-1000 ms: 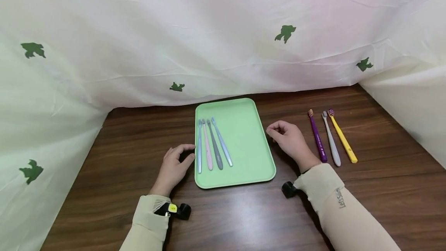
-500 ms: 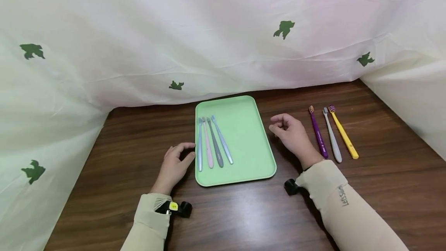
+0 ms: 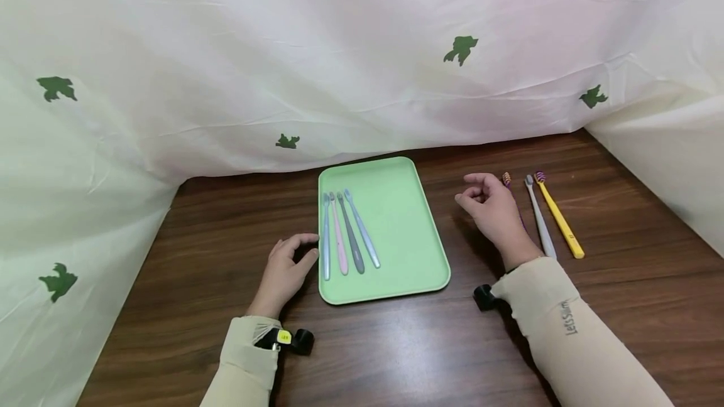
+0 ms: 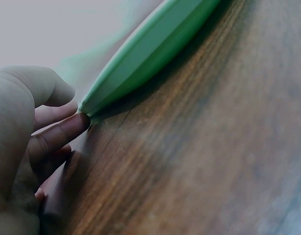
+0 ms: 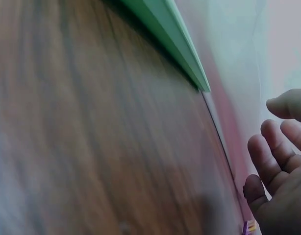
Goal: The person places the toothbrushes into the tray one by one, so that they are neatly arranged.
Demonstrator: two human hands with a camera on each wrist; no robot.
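My left hand [image 3: 285, 272] touches the left rim of a light green tray [image 3: 407, 244] with its fingertips. In the left wrist view the thumb stands apart from the fingers, near the tray corner [image 4: 140, 68]. Several toothbrushes lie side by side on the tray's left part: a blue one [image 3: 326, 237], a pink one [image 3: 339, 237], a dark grey one [image 3: 353, 237] and another blue one [image 3: 363, 230]. My right hand [image 3: 494, 215] holds nothing, its fingers loosely bent, right of the tray. It partly covers a purple toothbrush [image 3: 506, 179]. Beside that lie a grey toothbrush [image 3: 540, 215] and a yellow one [image 3: 560, 215].
The dark wooden table [image 3: 384, 357] runs back to a white curtain [image 3: 362, 68] with green bird-shaped patches. More of the curtain hangs at the left and right sides. The tray's far edge lies close to the back curtain.
My right hand has moved right, away from the tray, and now covers much of the purple toothbrush. My left hand has stayed at the tray's left rim.
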